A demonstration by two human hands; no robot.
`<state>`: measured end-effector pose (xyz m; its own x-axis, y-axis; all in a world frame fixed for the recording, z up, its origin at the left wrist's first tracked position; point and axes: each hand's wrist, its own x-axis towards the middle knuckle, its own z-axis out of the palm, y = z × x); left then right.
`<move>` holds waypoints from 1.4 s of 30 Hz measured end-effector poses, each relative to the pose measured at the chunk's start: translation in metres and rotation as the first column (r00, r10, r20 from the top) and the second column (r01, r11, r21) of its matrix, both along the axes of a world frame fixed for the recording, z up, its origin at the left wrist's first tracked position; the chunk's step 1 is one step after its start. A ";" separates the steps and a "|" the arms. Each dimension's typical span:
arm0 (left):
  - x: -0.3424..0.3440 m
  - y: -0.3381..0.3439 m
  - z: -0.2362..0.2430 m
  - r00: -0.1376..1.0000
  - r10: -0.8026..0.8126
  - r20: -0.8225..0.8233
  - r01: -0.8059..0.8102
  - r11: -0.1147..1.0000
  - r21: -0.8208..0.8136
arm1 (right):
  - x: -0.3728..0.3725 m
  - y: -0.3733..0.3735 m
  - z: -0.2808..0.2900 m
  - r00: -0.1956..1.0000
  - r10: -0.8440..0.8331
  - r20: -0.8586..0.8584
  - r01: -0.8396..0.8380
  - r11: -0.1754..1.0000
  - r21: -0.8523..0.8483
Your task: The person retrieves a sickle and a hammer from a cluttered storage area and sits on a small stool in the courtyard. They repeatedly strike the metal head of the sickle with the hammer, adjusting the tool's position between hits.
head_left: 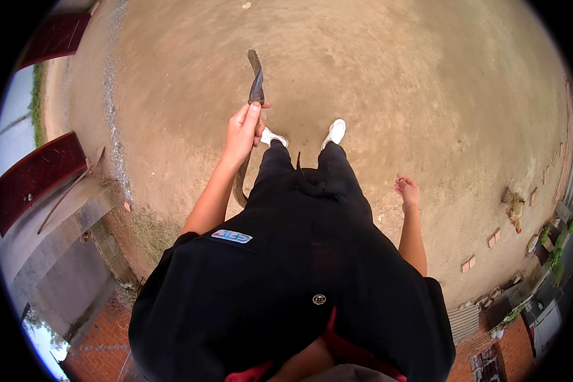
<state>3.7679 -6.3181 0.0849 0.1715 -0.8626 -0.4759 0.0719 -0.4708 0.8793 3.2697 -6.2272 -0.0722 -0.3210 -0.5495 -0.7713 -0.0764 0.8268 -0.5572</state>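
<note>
My left hand is closed around a tool with a narrow, dark metal blade and a curved handle. The blade points away from me, its edge toothed or ragged near the tip. My thumb lies along the tool just below the blade, and the handle runs down beside my left forearm. Out to the right and lower, my right hand hangs with its fingers curled in and nothing visible in them. Beneath me show my white shoes, standing apart on the ground.
Bare brown earth spreads ahead. Dark red gate panels stand on the left, a long stick leaning beside one. At right are a brown chicken, loose bricks, and plants along the yard's edge.
</note>
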 end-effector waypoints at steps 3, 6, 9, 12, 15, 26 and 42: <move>-0.026 0.000 0.014 0.999 -0.018 0.042 0.018 1.000 -0.010 | -0.048 -0.034 -0.011 0.996 0.082 -0.041 -0.078 0.993 0.090; -0.038 0.000 0.018 0.995 0.038 0.088 -0.039 0.999 0.010 | -0.079 -0.049 -0.036 0.984 0.177 -0.006 -0.172 0.965 0.197; -0.045 0.004 0.019 0.987 0.119 0.105 -0.125 0.991 0.053 | -0.080 -0.067 -0.038 0.954 0.298 0.024 -0.295 0.924 0.244; -0.055 0.007 0.021 0.975 0.193 0.108 -0.202 0.976 0.078 | -0.065 -0.082 -0.041 0.933 0.358 0.028 -0.356 0.910 0.212; -0.059 0.007 0.022 0.973 0.189 0.131 -0.202 0.975 0.093 | -0.050 -0.094 -0.044 0.935 0.353 0.042 -0.355 0.921 0.160; -0.029 -0.049 0.015 0.997 -0.027 0.073 0.024 0.999 0.040 | -0.030 -0.024 -0.044 0.993 0.111 0.043 -0.117 0.972 0.206; 0.186 -0.154 -0.048 0.866 -0.494 0.074 0.493 0.869 0.032 | 0.274 0.047 -0.005 0.999 -0.044 0.012 0.039 0.959 0.282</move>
<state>3.9534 -6.4725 0.0369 -0.2390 -0.8388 -0.4891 -0.2401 -0.4370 0.8668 3.5435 -6.1799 -0.0768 -0.3237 -0.2956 -0.8988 -0.0310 0.9528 -0.3021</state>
